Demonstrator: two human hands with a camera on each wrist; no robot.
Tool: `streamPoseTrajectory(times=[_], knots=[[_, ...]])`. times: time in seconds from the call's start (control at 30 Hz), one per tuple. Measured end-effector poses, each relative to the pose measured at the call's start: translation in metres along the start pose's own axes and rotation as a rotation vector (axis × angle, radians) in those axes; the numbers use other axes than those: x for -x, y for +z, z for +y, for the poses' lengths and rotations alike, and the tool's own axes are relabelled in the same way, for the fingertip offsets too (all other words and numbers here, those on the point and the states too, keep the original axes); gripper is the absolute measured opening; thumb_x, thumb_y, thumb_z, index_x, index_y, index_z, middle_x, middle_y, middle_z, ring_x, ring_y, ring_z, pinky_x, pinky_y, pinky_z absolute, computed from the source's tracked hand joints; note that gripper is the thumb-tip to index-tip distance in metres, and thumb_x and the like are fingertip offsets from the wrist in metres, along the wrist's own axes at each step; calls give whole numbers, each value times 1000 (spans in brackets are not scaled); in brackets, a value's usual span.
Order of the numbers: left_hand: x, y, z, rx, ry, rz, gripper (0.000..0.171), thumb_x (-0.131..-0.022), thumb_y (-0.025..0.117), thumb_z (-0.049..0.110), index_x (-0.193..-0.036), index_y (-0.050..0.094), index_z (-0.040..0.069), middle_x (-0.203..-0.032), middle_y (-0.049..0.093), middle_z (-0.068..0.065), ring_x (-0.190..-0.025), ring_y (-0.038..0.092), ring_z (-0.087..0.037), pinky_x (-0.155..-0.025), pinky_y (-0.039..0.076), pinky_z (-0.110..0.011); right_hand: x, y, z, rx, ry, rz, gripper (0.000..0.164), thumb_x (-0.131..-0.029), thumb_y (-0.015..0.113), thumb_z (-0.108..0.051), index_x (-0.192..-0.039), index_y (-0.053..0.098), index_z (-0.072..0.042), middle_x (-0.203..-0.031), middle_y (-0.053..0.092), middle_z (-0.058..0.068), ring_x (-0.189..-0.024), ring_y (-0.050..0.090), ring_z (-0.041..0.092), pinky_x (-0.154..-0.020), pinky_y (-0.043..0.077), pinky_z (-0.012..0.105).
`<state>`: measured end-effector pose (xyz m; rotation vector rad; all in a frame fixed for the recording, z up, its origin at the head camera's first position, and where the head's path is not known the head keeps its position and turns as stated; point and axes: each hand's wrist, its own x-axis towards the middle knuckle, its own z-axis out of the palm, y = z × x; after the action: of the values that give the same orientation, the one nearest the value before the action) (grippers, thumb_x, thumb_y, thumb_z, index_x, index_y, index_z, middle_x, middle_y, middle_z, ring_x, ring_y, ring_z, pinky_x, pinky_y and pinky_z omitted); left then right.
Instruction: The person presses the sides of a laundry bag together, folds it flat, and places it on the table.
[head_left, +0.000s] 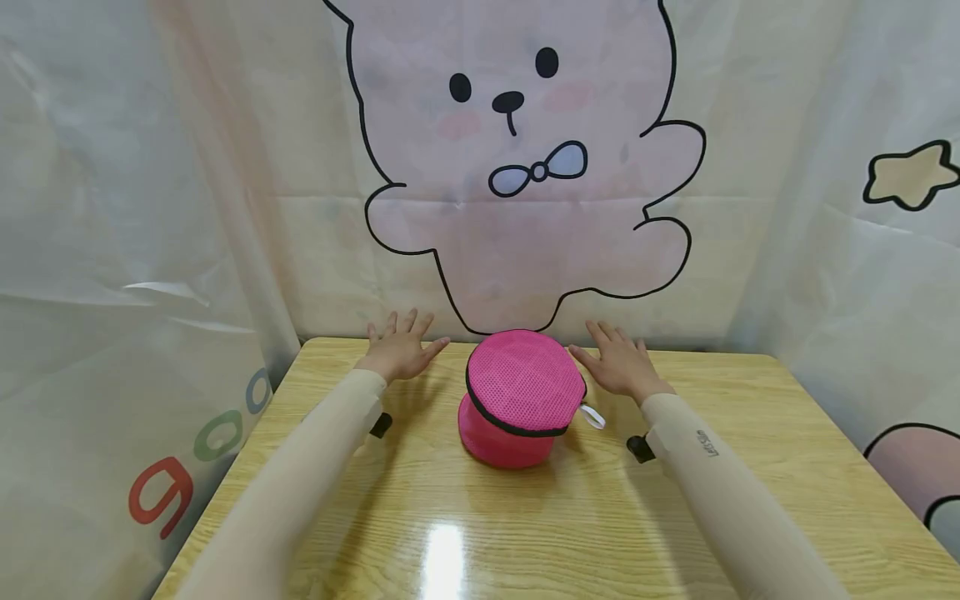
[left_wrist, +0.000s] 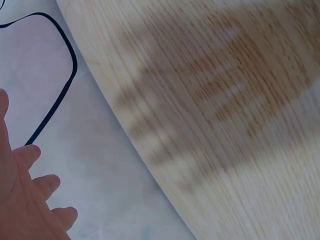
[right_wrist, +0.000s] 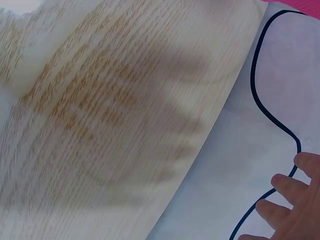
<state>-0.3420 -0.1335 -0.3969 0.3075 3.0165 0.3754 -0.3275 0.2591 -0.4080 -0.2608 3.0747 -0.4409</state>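
A round pink mesh bag [head_left: 525, 379] with black trim stands on the wooden table [head_left: 480, 517], its top tilted over a narrower lower part. From its right side sticks a small white loop [head_left: 592, 416]. My left hand [head_left: 400, 350] is held out to the left of the bag with fingers spread, holding nothing. To the right, my right hand [head_left: 618, 364] is stretched out the same way, its thumb close by the bag's upper edge. In the wrist views, the left fingers [left_wrist: 47, 186] and right fingers [right_wrist: 290, 187] are straight and apart, with hand shadows on the wood.
Behind the table hangs a pale curtain [head_left: 750, 108] with a large cartoon bear [head_left: 510, 208]. More printed cloth lines the left and right sides, with coloured digits [head_left: 161, 496] at left and a star [head_left: 911, 175] at right. Light glares on the tabletop near the front.
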Motion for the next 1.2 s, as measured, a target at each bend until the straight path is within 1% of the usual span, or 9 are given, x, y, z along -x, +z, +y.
streamPoseTrajectory(times=[0.13, 0.37, 0.47, 0.57, 0.7, 0.8, 1.03, 1.2], knots=[[2, -3, -1, -9, 14, 5, 78, -104, 27, 71, -168, 17, 26, -176, 8, -10, -161, 1, -47, -120, -3, -78, 1, -2, 0, 4, -8, 5, 87, -105, 32, -69, -167, 15, -11, -171, 17, 25, -157, 12, 52, -119, 4, 80], [1, -5, -5, -10, 34, -6, 78, -105, 28, 71, -168, 14, 27, -176, 6, -10, -161, -2, -46, -119, -4, -78, 3, -7, 2, -4, -18, 11, 88, -104, 33, -70, -167, 17, -11, -171, 19, 25, -156, 14, 53, -119, 4, 79], [-1, -5, -7, -13, 41, -8, 79, -104, 28, 72, -168, 14, 28, -176, 6, -10, -161, -2, -46, -120, -3, -79, 2, -6, 4, 0, -23, 16, 88, -104, 32, -70, -167, 18, -11, -171, 19, 25, -156, 14, 53, -119, 5, 79], [0, -6, -7, -23, 43, -16, 78, -104, 27, 73, -168, 12, 31, -177, 4, -8, -161, -3, -45, -121, -3, -77, 3, -6, 5, 0, -29, 19, 87, -104, 32, -70, -167, 17, -11, -171, 19, 25, -156, 13, 54, -119, 5, 79], [3, -8, -4, -35, 60, -11, 76, -105, 28, 70, -168, 12, 31, -177, 5, -8, -161, -1, -45, -121, -4, -76, 6, -7, 4, -7, -41, 23, 86, -105, 33, -69, -167, 19, -11, -171, 20, 25, -156, 13, 54, -118, 4, 80], [4, -9, -4, -41, 82, -1, 76, -105, 30, 69, -168, 15, 29, -176, 7, -10, -161, 1, -46, -120, -3, -77, 8, -9, 3, -13, -50, 25, 84, -105, 34, -67, -167, 19, -11, -170, 20, 25, -156, 13, 54, -118, 4, 80], [4, -9, -4, -61, 104, 1, 77, -104, 27, 72, -168, 15, 30, -176, 8, -10, -160, 1, -46, -120, -3, -78, 12, -13, 0, -26, -62, 27, 83, -106, 35, -66, -167, 19, -11, -171, 20, 25, -156, 14, 53, -119, 4, 79], [6, -11, -3, -74, 128, 10, 77, -104, 29, 71, -168, 15, 30, -176, 8, -8, -161, 2, -45, -121, -1, -78, 14, -13, 0, -31, -70, 33, 84, -105, 34, -68, -167, 20, -12, -171, 20, 24, -156, 15, 53, -119, 5, 79]])
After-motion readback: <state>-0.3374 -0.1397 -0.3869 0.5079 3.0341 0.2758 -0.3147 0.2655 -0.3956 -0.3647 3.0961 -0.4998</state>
